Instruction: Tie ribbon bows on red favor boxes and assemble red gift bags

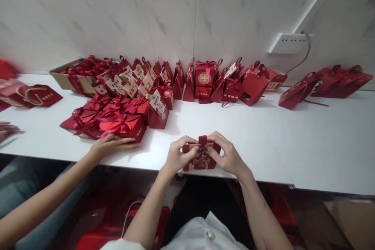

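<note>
In the head view a small red gift box (201,161) with gold print stands near the table's front edge. A dark red ribbon loop (202,140) sticks up from the middle of its top. My left hand (182,151) grips the upper left of the box, thumb on the front face and fingers behind. On the other side my right hand (225,152) pinches the upper right in the same way. The fingers of both hands partly cover the top edge.
A co-worker's hand (115,143) rests against a group of ribboned red boxes (117,119) on the left. Finished-looking gift boxes (205,76) line the wall, beside a cardboard carton (63,80) of ribbons. A socket strip (288,43) hangs on the wall.
</note>
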Motion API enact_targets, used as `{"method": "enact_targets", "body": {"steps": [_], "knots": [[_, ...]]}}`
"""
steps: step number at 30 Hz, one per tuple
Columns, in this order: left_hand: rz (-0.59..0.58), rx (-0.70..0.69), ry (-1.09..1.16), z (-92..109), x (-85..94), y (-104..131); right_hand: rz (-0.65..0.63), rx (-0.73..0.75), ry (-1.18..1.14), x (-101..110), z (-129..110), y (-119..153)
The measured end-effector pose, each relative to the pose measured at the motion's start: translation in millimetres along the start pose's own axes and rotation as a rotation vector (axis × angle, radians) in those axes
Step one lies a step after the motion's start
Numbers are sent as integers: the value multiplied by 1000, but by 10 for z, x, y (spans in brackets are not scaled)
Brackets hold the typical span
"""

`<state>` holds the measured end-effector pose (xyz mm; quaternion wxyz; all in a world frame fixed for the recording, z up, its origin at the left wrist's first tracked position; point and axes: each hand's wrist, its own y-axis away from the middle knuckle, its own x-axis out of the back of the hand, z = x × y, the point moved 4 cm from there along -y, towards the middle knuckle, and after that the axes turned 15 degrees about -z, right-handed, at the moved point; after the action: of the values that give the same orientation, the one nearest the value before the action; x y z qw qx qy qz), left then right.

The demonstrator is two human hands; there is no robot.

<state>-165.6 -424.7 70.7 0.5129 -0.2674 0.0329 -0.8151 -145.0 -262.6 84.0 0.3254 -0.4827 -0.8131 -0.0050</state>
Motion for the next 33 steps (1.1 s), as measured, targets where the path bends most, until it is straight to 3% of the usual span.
{"method": "enact_targets", "body": {"steps": [5,9,12,16,19,24,27,33], "knots": [[-111,59,177,-244,-105,217,161,-82,-85,-60,200,223],[-220,188,215,-438,-196,402,172,-212,-267,-80,371,351],[-230,229,313,-413,-200,427,249,-343,-394,-52,451,367],[-215,52,577,-170,-182,349,470,-496,-782,-77,487,333],[-162,-32,526,30,-183,286,404,-460,-1062,-244,429,281],[-77,14,448,222,-203,200,205,-335,-1257,-589,359,343],[-69,-8,441,276,-198,175,180,-349,-1243,-672,350,409],[-81,-61,413,317,-208,193,165,-327,-1041,-546,252,423]]}}
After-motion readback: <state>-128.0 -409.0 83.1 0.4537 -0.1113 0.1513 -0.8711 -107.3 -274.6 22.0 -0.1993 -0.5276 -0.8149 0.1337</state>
